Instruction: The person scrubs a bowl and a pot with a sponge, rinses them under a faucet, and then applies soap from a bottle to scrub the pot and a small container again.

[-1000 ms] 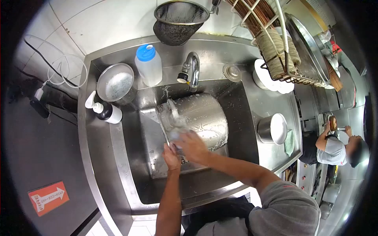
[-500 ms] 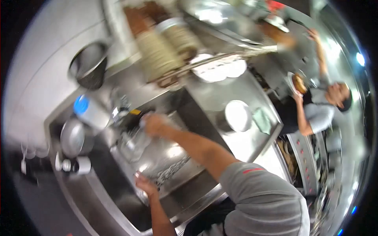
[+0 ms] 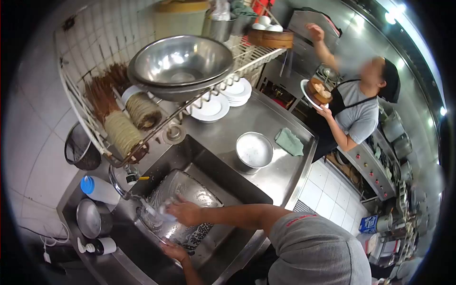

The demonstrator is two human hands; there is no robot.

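Observation:
A wet, soapy metal tray (image 3: 187,187) leans in the steel sink (image 3: 237,202). My right hand (image 3: 186,212) is on its surface, fingers curled round a pale, blurred scrubber (image 3: 166,210). Lower down, my left hand (image 3: 175,250) grips the tray's near edge. Water from the faucet (image 3: 115,183) falls by the scrubber. Suds cover parts of the tray.
Above hangs a wire rack (image 3: 88,126) with metal bowls (image 3: 183,66). White plates (image 3: 209,109), a foam-filled bowl (image 3: 254,151) and a green cloth (image 3: 289,141) rest on the counter. A blue-capped container (image 3: 100,190) stands left. Another person (image 3: 354,111) holds a steamer basket (image 3: 319,91).
The view has shifted, showing more of the rack and bowls. My right hand has moved down the tray, nearer my left hand. The other person's raised arm has lowered slightly.

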